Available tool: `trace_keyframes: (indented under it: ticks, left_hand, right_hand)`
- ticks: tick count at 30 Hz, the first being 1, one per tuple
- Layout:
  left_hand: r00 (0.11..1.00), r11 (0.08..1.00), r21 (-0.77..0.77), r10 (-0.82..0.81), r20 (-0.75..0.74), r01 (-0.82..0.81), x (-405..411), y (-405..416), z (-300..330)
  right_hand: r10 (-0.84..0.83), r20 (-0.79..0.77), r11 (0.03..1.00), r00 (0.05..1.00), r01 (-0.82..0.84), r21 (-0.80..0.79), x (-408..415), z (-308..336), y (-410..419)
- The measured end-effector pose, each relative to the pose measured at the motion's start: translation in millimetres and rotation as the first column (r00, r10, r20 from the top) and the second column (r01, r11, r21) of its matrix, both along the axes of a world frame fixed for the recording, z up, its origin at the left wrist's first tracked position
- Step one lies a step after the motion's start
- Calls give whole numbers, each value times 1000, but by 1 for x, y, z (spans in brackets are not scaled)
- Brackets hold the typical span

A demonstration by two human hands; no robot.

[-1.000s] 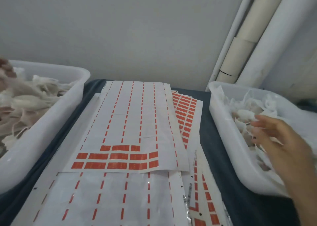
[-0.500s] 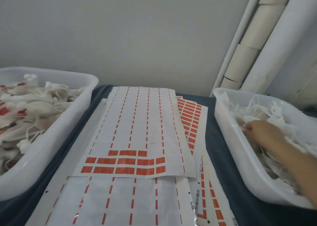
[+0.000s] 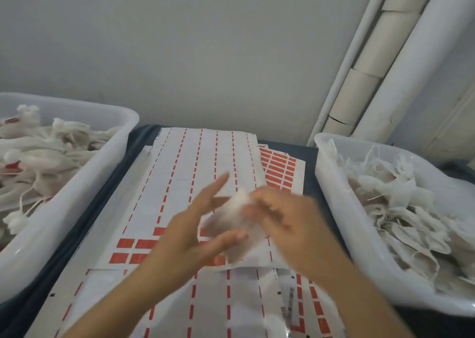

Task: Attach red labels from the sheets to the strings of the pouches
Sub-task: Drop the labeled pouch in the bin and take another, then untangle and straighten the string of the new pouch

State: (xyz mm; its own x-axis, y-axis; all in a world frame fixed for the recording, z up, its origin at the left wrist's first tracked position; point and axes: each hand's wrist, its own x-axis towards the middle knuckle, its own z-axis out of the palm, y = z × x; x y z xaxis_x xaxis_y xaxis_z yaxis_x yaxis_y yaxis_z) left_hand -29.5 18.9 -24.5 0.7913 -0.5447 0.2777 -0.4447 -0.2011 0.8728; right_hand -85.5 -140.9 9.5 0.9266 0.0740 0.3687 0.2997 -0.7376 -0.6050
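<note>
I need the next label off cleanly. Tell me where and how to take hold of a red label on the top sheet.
Take an end label of the remaining red rows on the top sheet. Pinch its left short edge, coming from the left and above: bare backing lies beside it, so a fingertip can likely lift that corner. The left hand is nearest; the right hand holds a pouch.

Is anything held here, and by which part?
A white pouch, between both hands: right hand grips its right side, left hand touches its left. Blur hides the exact hold.
</note>
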Motion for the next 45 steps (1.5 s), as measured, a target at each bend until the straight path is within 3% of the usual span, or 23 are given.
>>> trace_keyframes:
  ticks: [3, 7, 12, 18, 21, 23, 30, 33, 36, 39, 41, 43, 45]
  left_hand:
    - [978, 998, 8, 55, -199, -55, 10, 1, -18]
    - [930, 964, -49, 237, -280, -260, 19, 13, -40]
    - [868, 912, -33, 377, -323, -409, 22, 9, -49]
    - [854, 940, -111, 237, -463, -321, 16, 11, -42]
    - [881, 973, -124, 118, -458, -195, 15, 12, -36]
    - [898, 980, -95, 121, -423, -177, 14, 13, -35]
    - [948, 995, 16, 101, -302, -101, 10, 10, -33]
    - [943, 998, -12, 55, -327, -63, 10, 12, -33]
    - [906, 991, -92, 50, -420, -97, 15, 18, -34]
    - [862, 976, -151, 60, -504, -155, 18, 18, -34]
    - [839, 968, -147, 94, -535, -202, 19, 16, -34]
    - [867, 972, -81, 157, -474, -220, 20, 15, -35]
    - [913, 963, 21, 263, -312, -270, 18, 15, -38]
  right_hand:
    - [-9, -73, 995, 997, 16, 96, 21, -35, 21]
    - [-37, -216, 888, 976, 131, 441, 33, -61, 23]
    - [-115, -261, 836, 959, 235, 497, 28, -70, 14]
    - [12, -254, 784, 967, 149, 602, 27, -66, 12]
    - [107, -247, 741, 963, 89, 666, 25, -63, 13]
    - [119, -249, 714, 961, 91, 694, 24, -62, 13]
    - [63, -146, 812, 987, 34, 582, 21, -62, 16]
    - [-22, -88, 831, 996, 67, 552, 19, -63, 18]
    - [-89, -88, 737, 992, 125, 664, 18, -60, 13]
    - [-117, -159, 504, 980, 197, 841, 19, -56, 7]
    - [-86, -176, 411, 981, 196, 890, 19, -57, 7]
    - [-39, -160, 397, 986, 163, 903, 21, -58, 8]
    - [-14, -121, 426, 993, 116, 897, 21, -58, 8]
